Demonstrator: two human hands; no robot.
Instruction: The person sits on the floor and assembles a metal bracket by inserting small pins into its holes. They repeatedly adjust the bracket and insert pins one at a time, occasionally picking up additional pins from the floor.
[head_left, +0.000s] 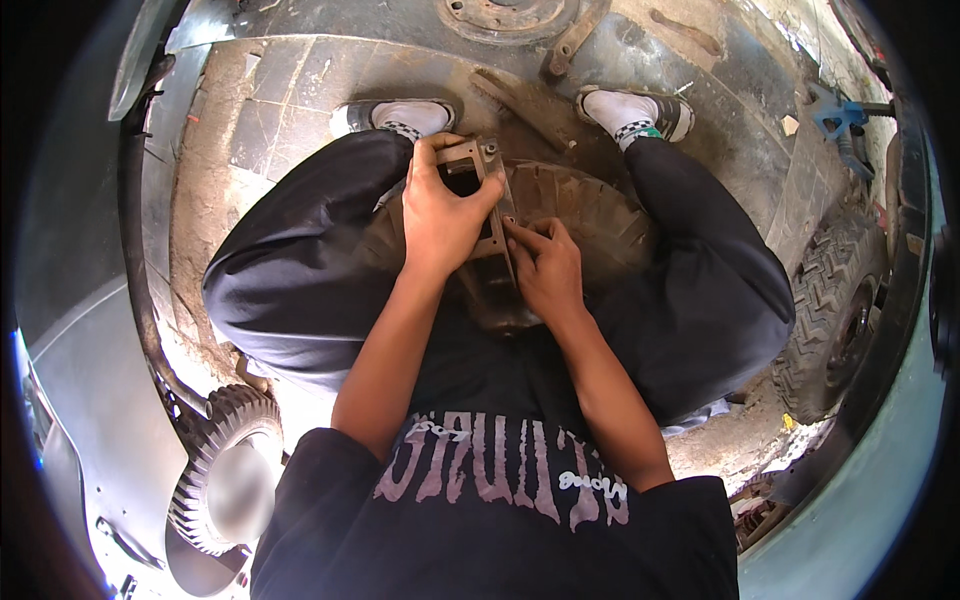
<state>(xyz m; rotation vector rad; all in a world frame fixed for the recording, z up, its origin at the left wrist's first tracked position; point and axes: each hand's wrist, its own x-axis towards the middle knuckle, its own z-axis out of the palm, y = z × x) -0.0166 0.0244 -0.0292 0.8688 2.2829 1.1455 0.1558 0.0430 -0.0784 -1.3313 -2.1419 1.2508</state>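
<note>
Over a worn tire (590, 205) lying flat between my legs, I hold a metal bracket (460, 153) with rectangular openings and a long flat bar along its right side. A bolt head (491, 150) shows at the bar's far end. My left hand (438, 218) is closed round the bracket's left side, thumb pressed on the bar and fingers over the far corner. My right hand (552, 268) has its fingertips drawn together against the bar's right edge, beside a small round piece. What those fingertips pinch is too small to make out.
A flat metal bar (525, 108) lies on the floor between my shoes, with a rusty wheel rim (505, 15) farther off. A knobbly tire (835, 310) stands at right, a blue tool (845, 122) beyond it. Another wheel (230, 470) is at near left.
</note>
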